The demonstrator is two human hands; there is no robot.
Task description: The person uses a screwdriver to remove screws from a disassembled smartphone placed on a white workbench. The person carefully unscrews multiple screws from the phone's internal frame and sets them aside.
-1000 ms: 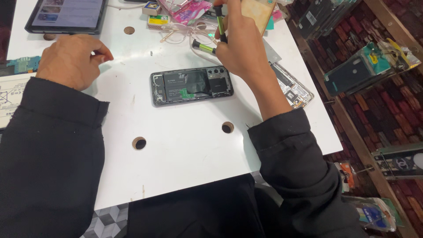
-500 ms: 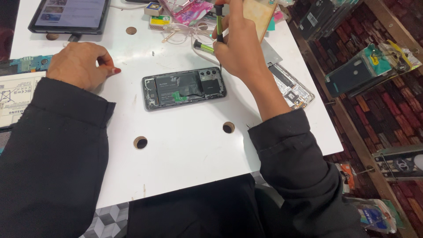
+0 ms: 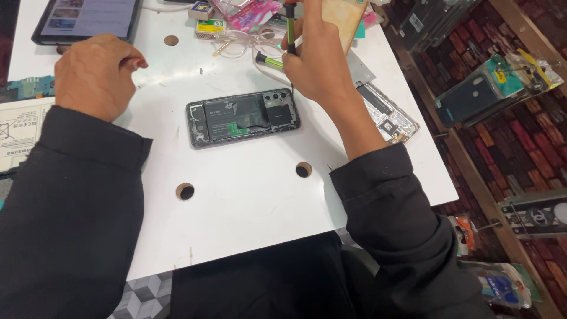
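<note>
Phone [image 3: 243, 117] mid-table, bare room around; right hand [image 3: 316, 56] grips screwdriver [image 3: 290, 26]; left hand [image 3: 97, 74] fisted, empty.

Long black sleeves [image 3: 77, 195] with plain cuffs cover both arms down to bare wrists.

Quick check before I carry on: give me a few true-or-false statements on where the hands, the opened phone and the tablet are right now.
1. The opened black phone lies flat on the white table. True.
2. The right hand holds an upright screwdriver. True.
3. The left hand grips the phone. False: it rests as a loose fist on the table, apart from the phone.
4. The dark tablet lies beside the right elbow. False: it lies at the far left corner.
</note>
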